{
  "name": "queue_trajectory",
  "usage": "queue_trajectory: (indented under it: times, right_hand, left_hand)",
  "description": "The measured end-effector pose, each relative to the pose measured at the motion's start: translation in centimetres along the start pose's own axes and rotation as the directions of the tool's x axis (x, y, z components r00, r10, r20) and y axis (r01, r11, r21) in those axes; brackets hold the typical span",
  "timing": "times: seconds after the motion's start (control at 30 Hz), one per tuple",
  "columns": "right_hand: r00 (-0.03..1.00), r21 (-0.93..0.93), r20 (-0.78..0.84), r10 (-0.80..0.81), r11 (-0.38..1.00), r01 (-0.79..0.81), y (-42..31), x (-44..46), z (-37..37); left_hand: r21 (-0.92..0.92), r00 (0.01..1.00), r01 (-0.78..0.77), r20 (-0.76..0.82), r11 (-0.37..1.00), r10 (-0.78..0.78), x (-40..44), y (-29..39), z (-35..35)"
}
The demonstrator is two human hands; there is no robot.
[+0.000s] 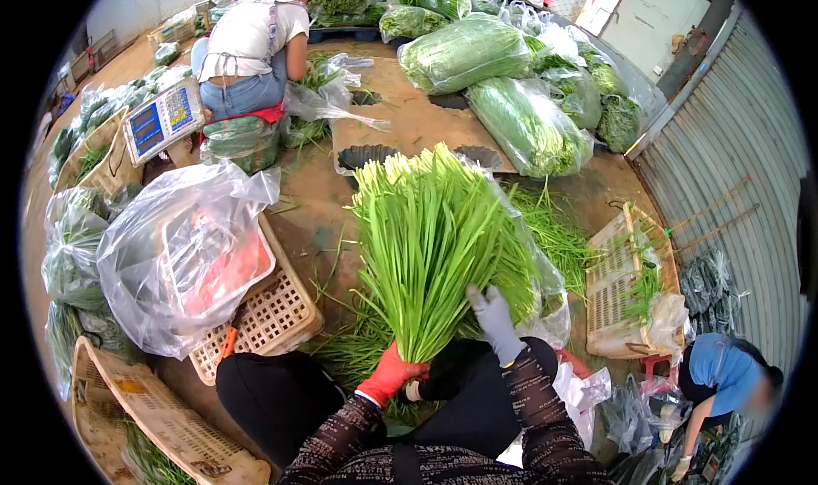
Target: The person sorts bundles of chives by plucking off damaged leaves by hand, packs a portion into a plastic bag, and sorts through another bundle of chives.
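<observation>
My left hand (pixel 394 374), in a red glove, is wrapped round the lower end of a large fanned bundle of garlic chives (pixel 426 238). The bundle stands upright before me, its pale tips pointing away. Beside its lower right side is my right hand (pixel 496 321) in a grey glove, fingers stretched out and thumb apart. Whether those fingers touch the leaves I cannot tell. Behind the bundle, on the right, more chives lie in a clear plastic bag (pixel 545 293). Loose chives (pixel 362 332) are spread on the floor below.
At left, a plastic bag (pixel 183 264) covers a tray on an upturned crate (pixel 264 315), with an orange-handled tool (pixel 228 342). A scale (pixel 162 119) stands behind. Another crate (pixel 615 285) is at right. Bagged greens (pixel 464 52) lie ahead. Two co-workers (pixel 251 46) (pixel 724 374) crouch nearby.
</observation>
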State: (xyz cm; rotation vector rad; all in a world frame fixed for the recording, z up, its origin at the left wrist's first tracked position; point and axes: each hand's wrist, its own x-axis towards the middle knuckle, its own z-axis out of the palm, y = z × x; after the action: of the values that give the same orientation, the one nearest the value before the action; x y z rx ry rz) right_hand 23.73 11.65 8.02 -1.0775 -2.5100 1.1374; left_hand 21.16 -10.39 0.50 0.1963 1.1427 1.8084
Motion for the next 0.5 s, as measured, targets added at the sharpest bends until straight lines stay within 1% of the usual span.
queue_trajectory:
  times: [0.03, 0.07, 0.13, 0.17, 0.2, 0.23, 0.27, 0.33, 0.37, 0.4, 0.43, 0.47, 0.5]
  right_hand:
    - [0.991, 0.311, -0.132, -0.033, 0.948, 0.073, 0.2, 0.4, -0.1]
    - [0.969, 0.247, -0.234, -0.079, 0.959, 0.138, 0.6, 1.0, -1.3]
    - [0.964, 0.278, -0.263, -0.028, 0.955, 0.104, -2.6, 0.5, -5.0]
    - [0.960, 0.274, -0.278, -0.030, 0.956, 0.109, -1.7, 1.3, -5.6]
    - [0.910, 0.304, -0.398, -0.118, 0.919, 0.252, -0.3, 2.6, -5.9]
    - [0.836, 0.313, -0.514, -0.194, 0.865, 0.393, -0.1, 3.0, -6.6]
    - [0.829, 0.305, -0.523, -0.195, 0.866, 0.397, 0.3, 3.3, -7.4]
    - [0.828, 0.365, -0.542, -0.147, 0.846, 0.389, -1.0, 3.2, -9.4]
    - [0.814, 0.324, -0.539, -0.215, 0.840, 0.436, -1.4, 3.2, -10.2]
    - [0.811, 0.321, -0.543, -0.215, 0.840, 0.438, -2.0, 3.1, -10.7]
    - [0.817, 0.357, -0.523, -0.243, 0.808, 0.468, -2.9, 2.9, -11.1]
    - [0.821, 0.394, -0.502, -0.271, 0.774, 0.496, -3.8, 2.8, -11.4]
    - [0.819, 0.392, -0.506, -0.270, 0.774, 0.497, -4.8, 2.7, -11.8]
  left_hand:
    - [-0.041, 0.999, -0.004, -0.046, 0.999, 0.002, -0.4, 0.5, 0.4]
    - [-0.039, 0.999, -0.004, -0.035, 0.999, 0.003, -0.4, 0.7, 0.6]
    - [-0.051, 0.999, -0.024, 0.020, 0.998, 0.025, -0.6, 1.5, 0.6]
    - [-0.070, 0.998, -0.040, 0.047, 0.997, 0.044, -0.9, 2.1, 0.8]
    - [-0.070, 0.997, -0.043, 0.063, 0.997, 0.047, -0.8, 2.2, 0.7]
    - [-0.080, 0.996, -0.022, 0.089, 0.997, 0.029, -0.8, 2.1, 0.5]
    - [-0.089, 0.994, 0.000, 0.113, 0.996, 0.010, -0.8, 1.9, 0.4]
    - [-0.112, 0.992, 0.006, 0.125, 0.994, 0.008, -0.7, 1.6, 0.3]
    - [-0.082, 0.990, 0.010, 0.143, 0.997, 0.002, -0.5, 1.4, 0.2]
    - [-0.053, 0.987, 0.013, 0.159, 0.999, -0.004, -0.4, 1.3, 0.2]
    - [-0.050, 0.991, -0.018, 0.131, 0.999, 0.025, -0.9, 1.8, 0.8]
    - [-0.048, 0.991, -0.019, 0.135, 0.999, 0.025, -0.8, 1.8, 0.8]
    - [-0.037, 0.988, -0.013, 0.151, 0.999, 0.018, -0.8, 1.6, 0.7]
